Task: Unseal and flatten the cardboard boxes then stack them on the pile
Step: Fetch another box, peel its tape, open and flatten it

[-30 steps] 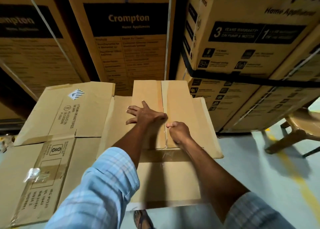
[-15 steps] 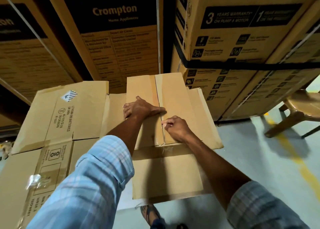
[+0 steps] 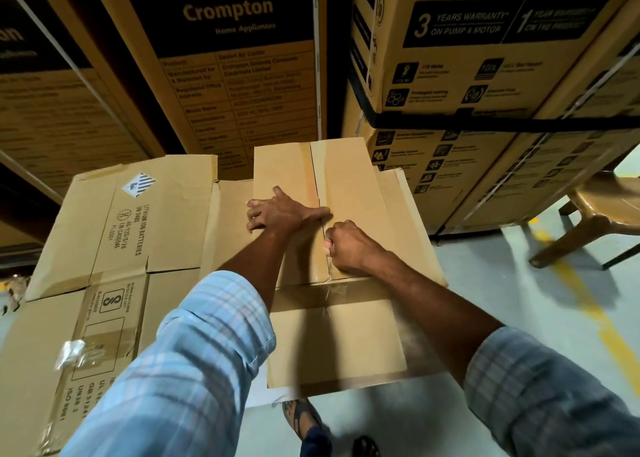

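A plain brown cardboard box (image 3: 349,186) rests on a pile of flattened cartons (image 3: 166,214). One flattened carton carries a lithium battery label. Clear tape (image 3: 329,271) runs down the box's top seam, and a dark slit shows along the seam beyond my right hand. My left hand (image 3: 280,212) lies flat on the left top flap with its fingers spread. My right hand (image 3: 349,245) is curled into a fist on the seam near the box's near edge; whatever is inside the fist is hidden.
Tall Crompton appliance cartons (image 3: 235,75) stand right behind the pile, with a strapped stack (image 3: 485,58) at the right. A brown plastic chair (image 3: 602,210) stands on the grey floor at right, beside a yellow line (image 3: 588,304). My sandalled foot (image 3: 301,418) is below the box.
My right fist has slid a little along the seam toward the box's near edge. My left hand stays pressed on the left flap. The camera has dipped slightly lower.
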